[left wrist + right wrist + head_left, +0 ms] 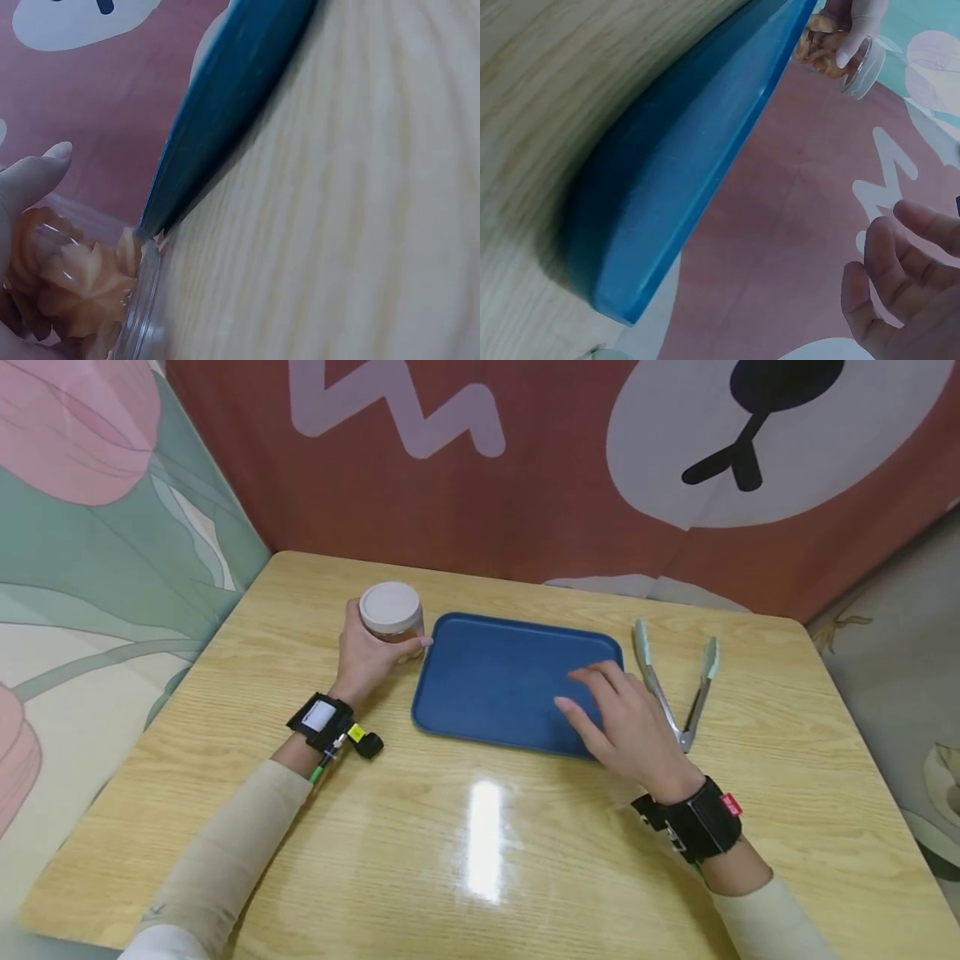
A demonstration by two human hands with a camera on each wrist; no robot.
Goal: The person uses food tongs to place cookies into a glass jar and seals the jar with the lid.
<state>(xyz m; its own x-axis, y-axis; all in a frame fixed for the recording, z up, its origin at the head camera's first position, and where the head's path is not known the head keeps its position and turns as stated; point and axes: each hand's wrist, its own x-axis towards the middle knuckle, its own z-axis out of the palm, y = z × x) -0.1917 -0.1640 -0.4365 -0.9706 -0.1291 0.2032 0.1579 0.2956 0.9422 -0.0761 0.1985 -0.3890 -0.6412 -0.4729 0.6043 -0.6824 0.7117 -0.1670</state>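
Left hand point(369, 658) wraps a clear plastic jar point(392, 620), fingers and thumb curled round its wall; jar is round, white flat lid on top, stands upright on the table point(480, 852) just off the tray's left edge near its far corner. The left wrist view shows swirl-shaped golden cookies point(79, 281) through the clear wall. No label readable on jar or lid. Right hand point(626, 722) hovers over the near-right part of the blue tray point(495, 677), fingers loosely spread, holding nothing; can't tell if fingertips touch it. Tray: matte blue plastic, rectangular, rounded corners, raised rim, bare inside. Metal tongs point(678, 681) with pale green tips lie splayed open just right of the tray, apart from the hand. Table is glossy light wood-grain laminate with rounded corners; wide open strip along the near edge.
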